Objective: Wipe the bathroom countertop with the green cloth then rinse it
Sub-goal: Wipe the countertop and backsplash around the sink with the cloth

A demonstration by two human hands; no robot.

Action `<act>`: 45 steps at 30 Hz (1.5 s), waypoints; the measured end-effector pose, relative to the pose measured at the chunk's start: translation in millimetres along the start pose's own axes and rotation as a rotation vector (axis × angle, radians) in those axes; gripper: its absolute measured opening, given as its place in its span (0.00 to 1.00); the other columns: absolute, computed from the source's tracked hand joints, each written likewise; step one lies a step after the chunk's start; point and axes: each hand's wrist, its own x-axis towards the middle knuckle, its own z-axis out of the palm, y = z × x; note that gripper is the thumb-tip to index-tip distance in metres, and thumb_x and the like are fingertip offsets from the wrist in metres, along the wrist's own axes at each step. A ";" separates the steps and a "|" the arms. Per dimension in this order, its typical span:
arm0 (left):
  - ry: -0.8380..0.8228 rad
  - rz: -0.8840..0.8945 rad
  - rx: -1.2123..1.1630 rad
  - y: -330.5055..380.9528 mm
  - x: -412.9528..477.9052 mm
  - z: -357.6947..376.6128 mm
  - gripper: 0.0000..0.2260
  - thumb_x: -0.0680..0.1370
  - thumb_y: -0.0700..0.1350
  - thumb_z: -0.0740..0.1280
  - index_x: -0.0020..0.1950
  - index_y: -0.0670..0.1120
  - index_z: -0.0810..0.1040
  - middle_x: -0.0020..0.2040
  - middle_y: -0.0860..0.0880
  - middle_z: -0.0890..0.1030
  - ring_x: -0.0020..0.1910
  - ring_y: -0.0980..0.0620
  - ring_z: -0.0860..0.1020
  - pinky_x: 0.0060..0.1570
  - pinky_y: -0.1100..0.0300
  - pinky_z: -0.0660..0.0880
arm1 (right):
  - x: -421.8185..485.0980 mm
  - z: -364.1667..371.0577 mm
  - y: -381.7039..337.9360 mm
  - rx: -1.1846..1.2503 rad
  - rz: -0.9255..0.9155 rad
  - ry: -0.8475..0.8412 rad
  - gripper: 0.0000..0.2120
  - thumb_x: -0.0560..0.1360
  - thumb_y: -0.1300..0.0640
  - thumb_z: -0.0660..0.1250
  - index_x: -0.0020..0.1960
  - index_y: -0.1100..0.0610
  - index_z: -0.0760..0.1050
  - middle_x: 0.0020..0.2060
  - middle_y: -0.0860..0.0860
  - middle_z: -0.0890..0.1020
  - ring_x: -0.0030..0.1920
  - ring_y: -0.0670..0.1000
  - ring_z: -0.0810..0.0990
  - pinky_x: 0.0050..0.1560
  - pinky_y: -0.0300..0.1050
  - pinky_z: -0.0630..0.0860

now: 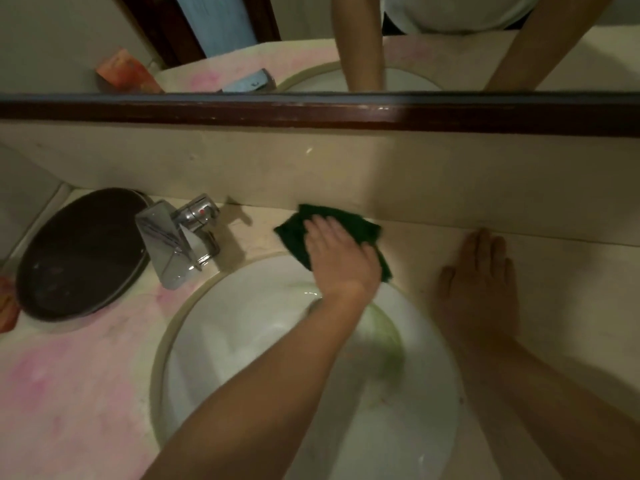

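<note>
The dark green cloth lies flat on the beige countertop, behind the sink and against the backsplash. My left hand reaches across the basin and presses down on the cloth with flat fingers, covering its middle. My right hand rests palm down on the bare countertop to the right of the sink, fingers straight and pointing at the wall. It holds nothing.
The white round sink fills the lower middle, with a greenish smear inside. A chrome faucet stands at its back left. A dark oval dish sits at the far left. Pink stains mark the left countertop. A wood-framed mirror runs above.
</note>
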 end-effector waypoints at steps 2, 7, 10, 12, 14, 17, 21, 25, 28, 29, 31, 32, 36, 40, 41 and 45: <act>-0.037 0.261 0.021 26.9 -31.1 0.8 0.32 0.81 0.54 0.48 0.77 0.35 0.45 0.78 0.35 0.49 0.77 0.37 0.48 0.75 0.45 0.47 | -0.4 -0.7 2.8 0.005 -0.020 -0.027 0.33 0.75 0.52 0.45 0.76 0.68 0.56 0.74 0.65 0.63 0.74 0.64 0.61 0.72 0.59 0.60; -0.010 0.459 -0.207 -13.3 -26.2 -13.7 0.28 0.74 0.55 0.64 0.73 0.49 0.68 0.71 0.47 0.71 0.69 0.48 0.69 0.69 0.55 0.66 | -0.5 -0.9 6.0 0.006 -0.044 -0.057 0.34 0.75 0.50 0.42 0.76 0.68 0.56 0.75 0.64 0.62 0.75 0.63 0.60 0.73 0.59 0.60; 0.045 0.035 -0.008 -101.6 26.6 -13.1 0.30 0.80 0.53 0.52 0.78 0.39 0.54 0.78 0.39 0.57 0.76 0.40 0.56 0.75 0.49 0.55 | 3.0 -1.7 5.8 0.025 -0.050 -0.053 0.35 0.74 0.50 0.44 0.75 0.69 0.58 0.73 0.66 0.64 0.73 0.65 0.62 0.71 0.60 0.62; 0.022 -0.110 -0.009 -116.8 42.7 -14.1 0.30 0.81 0.52 0.50 0.78 0.37 0.49 0.79 0.38 0.53 0.77 0.39 0.52 0.75 0.48 0.51 | 1.9 -0.2 5.3 0.043 -0.037 -0.050 0.34 0.74 0.51 0.46 0.74 0.70 0.59 0.72 0.66 0.65 0.72 0.66 0.64 0.70 0.61 0.63; 0.004 -0.120 0.045 -84.4 37.9 -12.9 0.31 0.81 0.53 0.47 0.78 0.36 0.47 0.79 0.37 0.51 0.77 0.38 0.51 0.75 0.47 0.50 | 1.5 3.5 4.4 0.039 -0.024 -0.042 0.33 0.74 0.52 0.50 0.74 0.69 0.59 0.72 0.66 0.65 0.72 0.66 0.64 0.70 0.60 0.63; -0.009 0.145 0.102 -7.5 -3.9 -4.9 0.32 0.81 0.54 0.48 0.77 0.35 0.48 0.78 0.36 0.53 0.77 0.36 0.52 0.74 0.45 0.51 | 3.9 5.0 5.5 0.032 -0.036 -0.024 0.33 0.75 0.52 0.50 0.75 0.68 0.58 0.73 0.65 0.64 0.73 0.64 0.63 0.71 0.59 0.61; -0.093 0.526 -0.090 38.2 -47.6 -0.8 0.34 0.75 0.55 0.41 0.77 0.38 0.56 0.76 0.39 0.61 0.76 0.40 0.55 0.74 0.49 0.53 | 1.6 1.2 7.2 0.056 -0.046 -0.059 0.31 0.77 0.52 0.45 0.77 0.66 0.55 0.76 0.62 0.59 0.77 0.61 0.56 0.75 0.57 0.56; -0.220 0.453 -0.571 11.0 -27.6 -29.8 0.24 0.78 0.44 0.47 0.69 0.38 0.71 0.65 0.37 0.75 0.65 0.39 0.73 0.62 0.53 0.69 | 1.5 -1.5 9.2 0.043 -0.054 -0.086 0.31 0.78 0.52 0.44 0.78 0.65 0.51 0.77 0.60 0.56 0.77 0.59 0.54 0.76 0.55 0.54; -0.544 0.049 -1.376 -22.0 -19.3 -55.7 0.15 0.82 0.41 0.55 0.66 0.42 0.74 0.60 0.39 0.80 0.57 0.42 0.80 0.57 0.54 0.76 | 2.1 -6.8 9.6 0.147 -0.034 -0.109 0.30 0.79 0.51 0.51 0.77 0.63 0.55 0.77 0.59 0.57 0.77 0.58 0.53 0.76 0.54 0.53; -0.618 -0.055 -1.602 -36.3 -25.0 -63.5 0.14 0.82 0.42 0.56 0.64 0.43 0.76 0.58 0.40 0.82 0.55 0.44 0.81 0.55 0.52 0.78 | 3.0 -11.8 10.2 0.217 -0.021 -0.125 0.30 0.78 0.49 0.52 0.77 0.61 0.57 0.77 0.58 0.58 0.77 0.58 0.54 0.76 0.53 0.53; -0.734 -0.214 -1.883 -58.7 -38.1 -71.7 0.16 0.80 0.48 0.57 0.61 0.44 0.78 0.54 0.41 0.82 0.54 0.43 0.81 0.56 0.48 0.76 | 3.0 -27.1 6.9 0.463 0.000 -0.179 0.30 0.77 0.44 0.53 0.75 0.56 0.63 0.76 0.55 0.63 0.76 0.56 0.59 0.75 0.51 0.57; -0.786 -0.272 -1.964 -67.3 -42.9 -72.5 0.17 0.79 0.51 0.58 0.59 0.44 0.80 0.54 0.40 0.82 0.54 0.41 0.79 0.59 0.46 0.74 | 1.0 -35.9 1.0 0.618 -0.003 -0.218 0.28 0.77 0.44 0.56 0.74 0.54 0.66 0.74 0.53 0.67 0.74 0.55 0.63 0.72 0.48 0.61; -0.959 -0.253 -2.082 -79.0 -51.5 -79.8 0.27 0.73 0.62 0.63 0.60 0.44 0.82 0.59 0.39 0.80 0.58 0.39 0.78 0.64 0.42 0.71 | -17.6 -72.8 -39.7 1.225 0.065 -0.542 0.17 0.81 0.48 0.60 0.65 0.54 0.74 0.62 0.53 0.79 0.59 0.54 0.79 0.57 0.45 0.77; -0.949 -0.159 -2.013 -84.1 -51.9 -83.5 0.26 0.69 0.52 0.71 0.64 0.43 0.78 0.60 0.37 0.79 0.56 0.37 0.80 0.55 0.42 0.77 | -26.3 -97.1 -50.7 1.398 0.149 -0.749 0.15 0.74 0.42 0.62 0.52 0.52 0.76 0.48 0.52 0.84 0.50 0.53 0.84 0.46 0.52 0.83; -0.961 -0.156 -1.979 -86.5 -50.4 -82.1 0.28 0.68 0.49 0.72 0.67 0.43 0.75 0.62 0.36 0.78 0.57 0.36 0.79 0.54 0.41 0.77 | -27.3 -98.8 -51.0 1.367 0.107 -0.774 0.16 0.70 0.43 0.66 0.52 0.52 0.77 0.47 0.51 0.84 0.49 0.52 0.84 0.44 0.49 0.83; -0.977 -0.108 -1.770 -90.6 -46.6 -82.7 0.25 0.72 0.47 0.71 0.68 0.45 0.74 0.62 0.38 0.80 0.59 0.38 0.79 0.54 0.42 0.78 | -30.0 -102.7 -55.9 1.277 0.120 -0.678 0.04 0.76 0.61 0.68 0.47 0.53 0.79 0.39 0.50 0.85 0.44 0.53 0.85 0.42 0.44 0.82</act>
